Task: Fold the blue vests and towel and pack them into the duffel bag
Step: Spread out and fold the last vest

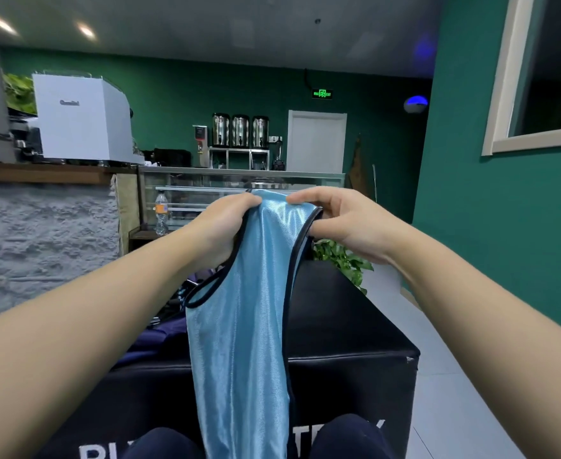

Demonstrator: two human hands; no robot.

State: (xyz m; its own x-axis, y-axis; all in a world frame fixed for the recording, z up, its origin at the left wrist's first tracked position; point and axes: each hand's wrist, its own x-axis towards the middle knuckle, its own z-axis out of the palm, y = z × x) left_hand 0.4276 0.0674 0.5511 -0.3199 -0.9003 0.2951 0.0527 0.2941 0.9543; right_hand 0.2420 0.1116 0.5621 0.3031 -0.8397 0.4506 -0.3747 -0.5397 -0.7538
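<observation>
A shiny light-blue vest (239,342) with dark trim hangs in front of me, folded lengthwise into a narrow strip. My left hand (221,226) pinches its top on the left side. My right hand (342,220) grips the top on the right, fingers curled over the dark edge. The vest's lower end drops between my knees. Behind the vest on the left, dark navy fabric (153,339) lies on a black box (348,326); it may be the duffel bag, mostly hidden. No towel is in view.
The black box carries white lettering on its front. A green plant (342,260) stands behind it. A grey stone counter (40,233) with a white machine is at left, a glass display case (206,187) beyond, a green wall at right, pale floor tiles right.
</observation>
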